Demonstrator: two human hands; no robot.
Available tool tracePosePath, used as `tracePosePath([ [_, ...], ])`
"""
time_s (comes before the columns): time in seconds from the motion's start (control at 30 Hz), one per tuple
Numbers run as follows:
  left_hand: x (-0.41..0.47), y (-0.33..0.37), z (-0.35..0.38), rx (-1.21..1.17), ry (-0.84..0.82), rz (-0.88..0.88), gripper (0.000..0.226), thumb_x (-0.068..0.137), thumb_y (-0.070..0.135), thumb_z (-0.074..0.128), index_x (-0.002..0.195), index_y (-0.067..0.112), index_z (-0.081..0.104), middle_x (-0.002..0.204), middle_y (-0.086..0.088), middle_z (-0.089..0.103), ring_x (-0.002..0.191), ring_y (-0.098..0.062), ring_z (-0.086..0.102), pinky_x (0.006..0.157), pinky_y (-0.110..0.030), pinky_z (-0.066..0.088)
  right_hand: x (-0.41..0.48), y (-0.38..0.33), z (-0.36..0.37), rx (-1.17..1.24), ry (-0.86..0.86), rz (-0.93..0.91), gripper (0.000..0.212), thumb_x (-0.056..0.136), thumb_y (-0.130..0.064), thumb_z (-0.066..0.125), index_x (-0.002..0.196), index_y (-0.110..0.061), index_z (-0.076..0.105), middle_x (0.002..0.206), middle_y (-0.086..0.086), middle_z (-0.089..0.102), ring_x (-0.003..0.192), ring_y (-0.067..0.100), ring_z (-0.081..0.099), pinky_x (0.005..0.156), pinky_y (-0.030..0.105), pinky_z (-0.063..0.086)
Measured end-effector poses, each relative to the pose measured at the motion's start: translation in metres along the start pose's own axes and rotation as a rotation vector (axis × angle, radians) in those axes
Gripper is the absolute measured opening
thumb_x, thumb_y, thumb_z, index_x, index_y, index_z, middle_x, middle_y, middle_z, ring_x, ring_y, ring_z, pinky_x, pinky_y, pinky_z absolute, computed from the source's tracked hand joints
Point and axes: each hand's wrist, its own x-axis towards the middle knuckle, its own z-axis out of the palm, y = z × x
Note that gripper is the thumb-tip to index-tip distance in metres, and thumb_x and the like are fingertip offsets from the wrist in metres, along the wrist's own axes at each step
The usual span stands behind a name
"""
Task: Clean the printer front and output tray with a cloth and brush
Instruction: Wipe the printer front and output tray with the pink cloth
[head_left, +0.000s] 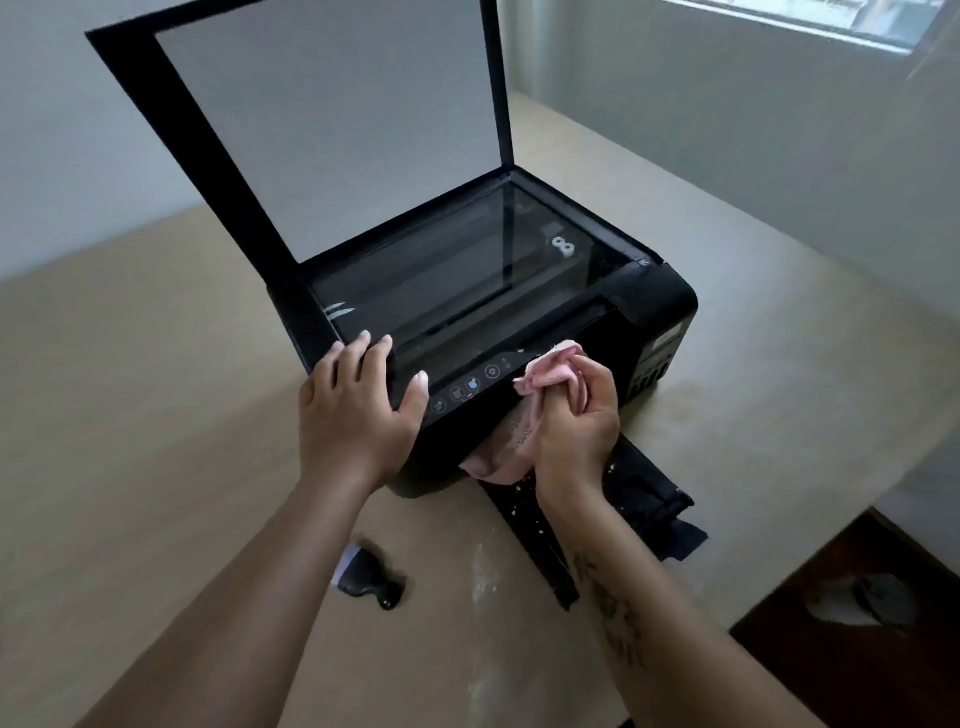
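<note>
Right hand (576, 415) first: fingers curled tight round a bunched pink cloth (548, 369), pressing it against the front of the black printer (660, 312), right at the right-hand end of the control panel (467, 389). More of the cloth hangs below the fist, down over the printer's front opening.

Over to the left hand (358, 400): it's spread flat, palm down, on the printer's front left corner. The fingertips reach the near edge of the scanner glass (457, 270) and the thumb lies out toward the left end of the control panel. It holds nothing, just bears on the printer.

Out from the hands now. The output tray (644, 483) is pulled out of the printer's front toward the person, passing under the right wrist, and it's dotted with white specks. The brush (369, 577), black handle with pale bristles, lies on the table (130, 415) in front of the printer, to the left of the tray, between the two forearms, and neither hand is touching it. A pale dusty smear (483, 571) marks the tabletop between the brush and the tray.

Above the printer, the scanner lid (332, 119) stands raised, its pale underside facing the camera, hinged along the printer's far edge. The glass bed lies uncovered beneath it. Beyond the printer, up to the right, there's a window (831, 21) in the wall.
</note>
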Motion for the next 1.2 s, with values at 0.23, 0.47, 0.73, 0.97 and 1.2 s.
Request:
tracePosePath([
  [0.23,-0.001,0.001,-0.001,-0.001,-0.005,0.001,0.072,0.087,0.064,0.024,0.148,0.026,0.036,0.158,0.001,0.03,0.146,-0.021,0.019,0.116,-0.045,0.019,0.015,-0.005,0.023,0.054,0.198,0.172,0.011,0.092,-0.025,0.052,0.096,-0.028,0.062,0.098,-0.004,0.067,0.082,0.007,0.064,0.075,0.019,0.051],
  [0.47,0.001,0.004,-0.001,-0.001,-0.011,0.003,0.073,0.087,0.064,0.025,0.147,0.026,0.037,0.158,0.001,0.031,0.146,-0.022,0.019,0.116,-0.045,0.019,0.015,-0.016,0.028,-0.094,0.208,-0.003,0.02,0.093,-0.032,0.063,0.108,-0.021,0.055,0.117,-0.004,0.046,0.103,0.012,0.057,0.092,0.034,0.052],
  [0.73,0.001,0.008,-0.003,-0.005,-0.024,-0.006,0.074,0.086,0.063,0.026,0.147,0.024,0.038,0.158,0.0,0.032,0.146,-0.023,0.02,0.116,-0.044,0.019,0.025,-0.028,0.021,-0.091,0.061,0.142,0.033,0.086,-0.027,0.067,0.096,-0.04,0.038,0.116,-0.008,0.036,0.095,0.024,0.066,0.074,0.037,0.062],
  [0.97,-0.001,0.008,-0.005,0.004,-0.021,-0.012,0.073,0.086,0.063,0.025,0.147,0.025,0.039,0.157,0.001,0.033,0.146,-0.022,0.021,0.115,-0.043,0.02,0.048,-0.038,0.003,-0.149,-0.011,0.064,0.024,0.09,-0.023,0.063,0.093,-0.033,0.041,0.112,-0.003,0.041,0.063,0.009,0.07,0.052,0.014,0.051],
  [1.2,0.015,0.01,-0.007,0.023,-0.01,0.091,0.072,0.088,0.061,0.024,0.146,0.024,0.042,0.155,0.001,0.036,0.145,-0.021,0.023,0.116,-0.041,0.02,0.049,-0.046,-0.03,-0.222,-0.164,-0.01,0.021,0.089,-0.021,0.062,0.091,-0.039,0.052,0.112,0.001,0.051,0.08,0.009,0.072,0.056,0.018,0.055],
])
